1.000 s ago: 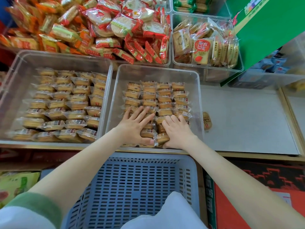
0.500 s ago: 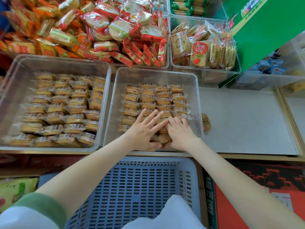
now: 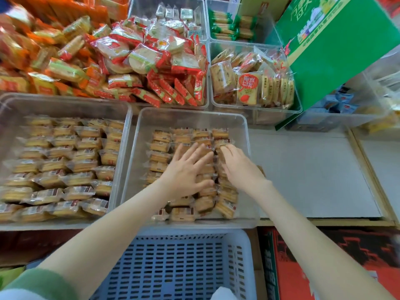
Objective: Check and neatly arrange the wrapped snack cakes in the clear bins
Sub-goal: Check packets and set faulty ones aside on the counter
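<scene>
A clear bin [image 3: 190,114] in the middle holds rows of wrapped golden snack cakes [image 3: 160,146]. My left hand [image 3: 186,172] lies flat with spread fingers on the cakes in the middle rows. My right hand [image 3: 240,165] rests on the right-hand column, fingers bent down over the cakes; whether it grips one I cannot tell. A second clear bin [image 3: 65,102] to the left is packed with the same cakes [image 3: 65,163] in rows. Cakes at the near end of the middle bin [image 3: 203,204] lie loosely.
A blue slotted basket [image 3: 179,263] stands below the bins near me. Behind are bins of red and orange wrapped snacks [image 3: 138,68] and biscuit packs [image 3: 253,85]. A green box [image 3: 337,53] leans at the right. A bare grey shelf board [image 3: 313,169] lies right of the middle bin.
Both hands slid farther up the rows, away from me. The right hand moved to the right column, apart from the left. The view tilted, showing more of the back bins.
</scene>
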Available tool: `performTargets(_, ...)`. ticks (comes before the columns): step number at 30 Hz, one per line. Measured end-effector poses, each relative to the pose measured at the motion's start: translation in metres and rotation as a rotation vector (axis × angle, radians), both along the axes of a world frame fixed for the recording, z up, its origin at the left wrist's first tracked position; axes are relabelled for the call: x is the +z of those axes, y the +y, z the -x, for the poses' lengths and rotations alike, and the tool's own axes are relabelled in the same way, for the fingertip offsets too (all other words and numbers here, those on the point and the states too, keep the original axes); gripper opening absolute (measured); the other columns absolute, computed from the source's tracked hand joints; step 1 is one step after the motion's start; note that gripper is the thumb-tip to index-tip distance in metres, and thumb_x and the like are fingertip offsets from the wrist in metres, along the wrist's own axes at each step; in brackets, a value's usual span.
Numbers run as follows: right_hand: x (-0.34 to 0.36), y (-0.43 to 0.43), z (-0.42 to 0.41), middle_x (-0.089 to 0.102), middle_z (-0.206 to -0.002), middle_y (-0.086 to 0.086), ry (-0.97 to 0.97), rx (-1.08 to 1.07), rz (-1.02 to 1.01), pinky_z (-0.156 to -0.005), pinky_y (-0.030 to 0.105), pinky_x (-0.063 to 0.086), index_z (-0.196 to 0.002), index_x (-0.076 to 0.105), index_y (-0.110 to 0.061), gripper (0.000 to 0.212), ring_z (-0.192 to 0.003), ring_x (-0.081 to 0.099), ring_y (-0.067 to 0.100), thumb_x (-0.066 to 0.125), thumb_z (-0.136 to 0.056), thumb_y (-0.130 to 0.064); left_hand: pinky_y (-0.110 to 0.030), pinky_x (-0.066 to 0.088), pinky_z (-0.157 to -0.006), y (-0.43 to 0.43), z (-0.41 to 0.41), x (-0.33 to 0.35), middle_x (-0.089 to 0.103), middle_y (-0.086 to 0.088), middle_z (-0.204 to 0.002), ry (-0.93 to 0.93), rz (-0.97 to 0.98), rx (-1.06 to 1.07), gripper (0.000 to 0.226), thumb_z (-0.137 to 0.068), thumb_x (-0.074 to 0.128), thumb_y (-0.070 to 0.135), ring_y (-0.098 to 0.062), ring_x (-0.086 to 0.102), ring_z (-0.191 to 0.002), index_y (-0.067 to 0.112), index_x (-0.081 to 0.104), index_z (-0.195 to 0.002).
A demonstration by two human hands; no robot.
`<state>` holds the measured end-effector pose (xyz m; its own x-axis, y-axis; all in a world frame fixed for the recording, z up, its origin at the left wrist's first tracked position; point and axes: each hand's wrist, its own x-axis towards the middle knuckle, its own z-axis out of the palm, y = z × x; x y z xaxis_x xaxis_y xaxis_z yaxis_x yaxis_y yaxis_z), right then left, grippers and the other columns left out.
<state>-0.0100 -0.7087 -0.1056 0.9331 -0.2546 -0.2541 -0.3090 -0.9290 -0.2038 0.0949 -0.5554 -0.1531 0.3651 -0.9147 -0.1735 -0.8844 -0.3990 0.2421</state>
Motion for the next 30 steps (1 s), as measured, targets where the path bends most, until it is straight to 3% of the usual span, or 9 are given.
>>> performTargets(2, -0.005, -0.015, -0.027, 0.033, -0.149, 0.017, -0.018, -0.033, 0.057, -0.112, 0.035, 0.03, -0.146, 0.028, -0.001, 0.054, -0.138, 0.03, 0.029, 0.043, -0.094, 0.004, -0.05, -0.013, -0.119, -0.019, -0.015, 0.005, -0.007, -0.003, -0.164, -0.019, 0.017, 0.115, 0.079, -0.092, 0.023, 0.071, -0.02, -0.014, -0.15, 0.031, -0.003, -0.156)
performTargets(5, -0.016, -0.032, -0.062, 0.037, -0.145, 0.018, -0.013, -0.04, 0.177, -0.108, 0.035, 0.033, -0.143, 0.03, 0.001, 0.054, -0.134, 0.033, 0.031, 0.044, -0.092, 0.005, -0.05, -0.014, -0.119, -0.046, -0.029, 0.003, -0.007, -0.007, -0.164, -0.033, -0.023, 0.191, 0.081, -0.093, 0.026, 0.069, -0.022, -0.013, -0.15, 0.027, -0.003, -0.156)
performTargets(10, -0.029, -0.04, -0.091, 0.053, -0.125, 0.018, 0.048, 0.031, 0.307, -0.096, 0.036, 0.039, -0.123, 0.048, 0.0, 0.033, -0.117, 0.042, 0.032, 0.042, -0.09, -0.001, -0.05, -0.015, -0.118, -0.06, -0.042, -0.02, -0.01, -0.005, -0.163, 0.007, -0.161, 0.178, 0.085, -0.092, 0.023, 0.072, -0.018, -0.016, -0.149, 0.024, -0.009, -0.155)
performTargets(18, -0.035, -0.049, -0.089, 0.049, -0.124, 0.016, 0.066, 0.106, 0.496, -0.093, 0.039, 0.033, -0.116, 0.058, -0.003, 0.03, -0.117, 0.04, 0.033, 0.045, -0.088, -0.001, -0.051, -0.012, -0.118, -0.052, -0.046, -0.03, -0.008, -0.003, -0.164, -0.013, -0.129, 0.14, 0.089, -0.088, 0.018, 0.076, -0.016, -0.013, -0.15, 0.024, -0.008, -0.155)
performTargets(21, -0.036, -0.049, -0.081, 0.06, -0.111, 0.014, -0.054, 0.12, 0.437, -0.089, 0.038, 0.039, -0.113, 0.057, -0.002, 0.022, -0.106, 0.054, 0.034, 0.048, -0.093, -0.008, -0.05, -0.012, -0.119, -0.052, -0.045, -0.028, -0.007, -0.003, -0.164, -0.014, -0.116, 0.148, 0.089, -0.089, 0.02, 0.076, -0.016, -0.013, -0.15, 0.024, -0.007, -0.156)
performTargets(23, -0.028, -0.049, -0.074, 0.066, -0.092, 0.014, -0.252, 0.079, 0.347, -0.077, 0.039, 0.048, -0.101, 0.061, 0.0, 0.023, -0.086, 0.065, 0.033, 0.058, -0.09, -0.02, -0.049, -0.013, -0.119, -0.05, -0.042, -0.022, -0.007, -0.003, -0.164, 0.022, -0.086, 0.176, 0.087, -0.091, 0.024, 0.073, -0.016, -0.015, -0.149, 0.024, -0.005, -0.156)
performTargets(25, -0.013, -0.048, -0.057, 0.068, -0.086, 0.013, -0.489, 0.035, 0.297, -0.071, 0.038, 0.053, -0.1, 0.064, 0.001, 0.031, -0.079, 0.067, 0.03, 0.054, -0.088, -0.026, -0.047, -0.014, -0.119, -0.047, -0.034, -0.01, -0.004, -0.002, -0.164, 0.128, 0.027, 0.25, 0.082, -0.094, 0.03, 0.068, -0.016, -0.014, -0.149, 0.025, -0.001, -0.156)
performTargets(27, 0.006, -0.038, -0.034, 0.069, -0.094, 0.014, -0.602, 0.009, 0.214, -0.076, 0.039, 0.054, -0.109, 0.062, 0.002, 0.038, -0.085, 0.066, 0.029, 0.047, -0.091, -0.027, -0.044, -0.006, -0.122, -0.044, -0.022, 0.008, 0.006, 0.0, -0.164, 0.358, 0.199, 0.383, 0.075, -0.097, 0.038, 0.058, -0.015, -0.005, -0.15, 0.024, 0.008, -0.156)
performTargets(30, 0.033, -0.008, 0.004, 0.066, -0.111, 0.008, -0.613, -0.245, -0.217, -0.084, 0.033, 0.053, -0.125, 0.058, -0.006, 0.035, -0.097, 0.063, 0.02, 0.053, -0.096, -0.025, -0.039, 0.036, -0.113, -0.029, -0.001, 0.039, 0.044, 0.001, -0.15, 0.865, 0.437, 0.542, 0.055, -0.099, 0.05, 0.041, -0.015, 0.041, -0.136, 0.027, 0.033, -0.149)
